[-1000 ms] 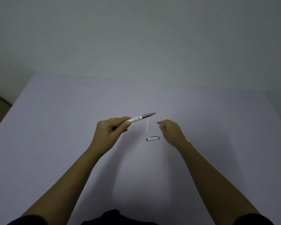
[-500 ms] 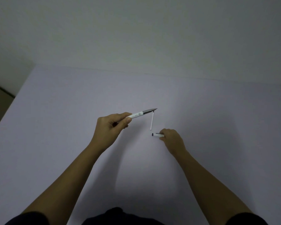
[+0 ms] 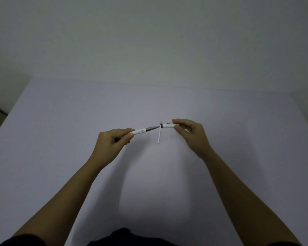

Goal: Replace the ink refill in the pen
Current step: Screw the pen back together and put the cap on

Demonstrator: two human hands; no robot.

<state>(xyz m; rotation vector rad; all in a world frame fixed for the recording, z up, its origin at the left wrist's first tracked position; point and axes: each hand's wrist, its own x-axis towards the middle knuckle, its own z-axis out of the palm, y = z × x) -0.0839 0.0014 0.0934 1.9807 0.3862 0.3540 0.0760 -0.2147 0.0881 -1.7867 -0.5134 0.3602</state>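
My left hand [image 3: 112, 143] grips a white pen [image 3: 144, 130] with a grey metal front section, its tip pointing right. My right hand [image 3: 190, 134] pinches the white pen cap [image 3: 167, 125], held level above the table with its dark open end facing the pen tip. A small gap separates tip and cap. A thin white ink refill [image 3: 159, 136] lies on the table just below that gap, running roughly front to back.
The table [image 3: 60, 139] is a plain pale lilac surface, with a white wall behind its far edge. A strip of darker floor shows past the table's left edge. Dark clothing sits at the bottom of the view.
My right hand has picked the cap up off the table and raised it level with the pen tip. My left hand has stayed in about the same place with the pen.
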